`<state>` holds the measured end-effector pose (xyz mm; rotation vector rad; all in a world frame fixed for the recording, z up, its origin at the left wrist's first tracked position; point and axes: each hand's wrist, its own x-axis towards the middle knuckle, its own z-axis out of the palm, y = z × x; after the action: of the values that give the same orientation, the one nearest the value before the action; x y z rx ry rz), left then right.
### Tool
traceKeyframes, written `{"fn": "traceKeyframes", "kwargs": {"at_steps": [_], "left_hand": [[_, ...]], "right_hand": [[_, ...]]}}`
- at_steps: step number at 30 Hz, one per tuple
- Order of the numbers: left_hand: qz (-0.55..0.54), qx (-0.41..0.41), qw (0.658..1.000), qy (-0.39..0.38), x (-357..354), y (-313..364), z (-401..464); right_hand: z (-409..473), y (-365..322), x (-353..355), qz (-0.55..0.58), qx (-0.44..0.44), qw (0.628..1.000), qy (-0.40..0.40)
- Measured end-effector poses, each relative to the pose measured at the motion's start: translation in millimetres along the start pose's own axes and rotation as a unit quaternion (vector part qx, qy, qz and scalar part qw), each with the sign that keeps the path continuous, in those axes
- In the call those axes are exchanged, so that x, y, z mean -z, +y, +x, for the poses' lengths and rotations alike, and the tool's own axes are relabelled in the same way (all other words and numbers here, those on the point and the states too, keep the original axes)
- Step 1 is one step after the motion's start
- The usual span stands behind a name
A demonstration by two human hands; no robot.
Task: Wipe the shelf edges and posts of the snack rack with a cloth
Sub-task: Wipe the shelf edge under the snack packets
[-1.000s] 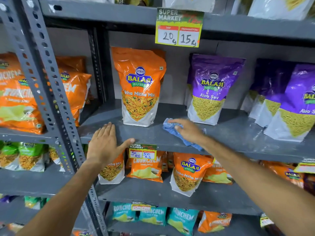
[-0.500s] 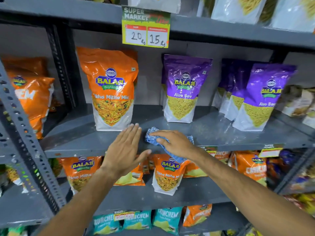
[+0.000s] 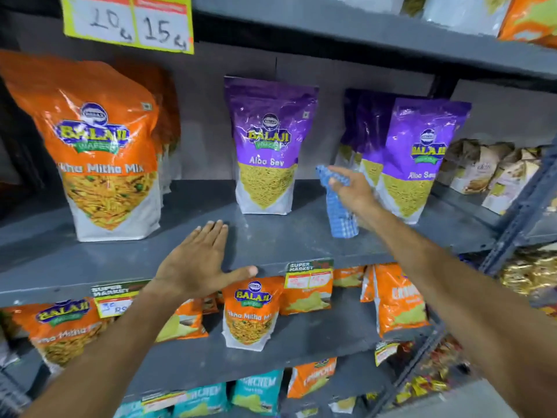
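Two hands over grey shelf (image 3: 271, 239): left hand (image 3: 196, 263) flat, fingers spread, gripping nothing; right hand (image 3: 354, 193) grasping blue checked cloth (image 3: 339, 212) between purple packets (image 3: 266, 146).

Orange, purple snack pouches (image 3: 266, 143) — perhaps price tags (image 3: 129, 21)

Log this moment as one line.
left hand: flat on shelf edge | right hand: holding cloth between purple packs | cloth hanging, raised
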<state>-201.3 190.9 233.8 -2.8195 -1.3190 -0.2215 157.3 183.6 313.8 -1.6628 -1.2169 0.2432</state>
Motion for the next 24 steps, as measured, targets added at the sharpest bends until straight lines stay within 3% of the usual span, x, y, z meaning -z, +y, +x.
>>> {"fn": "traceKeyframes", "kwargs": {"at_steps": [4,6,8,13,18,24], "left_hand": [[0.001,0.025,1.0,-0.006,1,2,-1],[-0.002,0.033,0.999,-0.007,3,3,-2],[-0.004,0.042,0.999,-0.004,4,4,-2],[-0.001,0.039,0.999,-0.011,3,1,-1],[0.003,0.041,0.999,-0.016,1,1,-2],[-0.008,0.055,0.998,-0.03,7,7,-4]], "right_hand": [[86,40,-31,-0.067,-0.022,0.997,-0.031],[112,58,-51,-0.119,-0.022,0.989,-0.086],[128,72,-68,-0.198,0.017,0.968,-0.156],[163,76,-96,-0.294,0.069,0.927,-0.222],[140,66,-88,-0.294,0.109,0.921,-0.231],[47,44,-50,-0.294,0.106,0.923,-0.223]]}}
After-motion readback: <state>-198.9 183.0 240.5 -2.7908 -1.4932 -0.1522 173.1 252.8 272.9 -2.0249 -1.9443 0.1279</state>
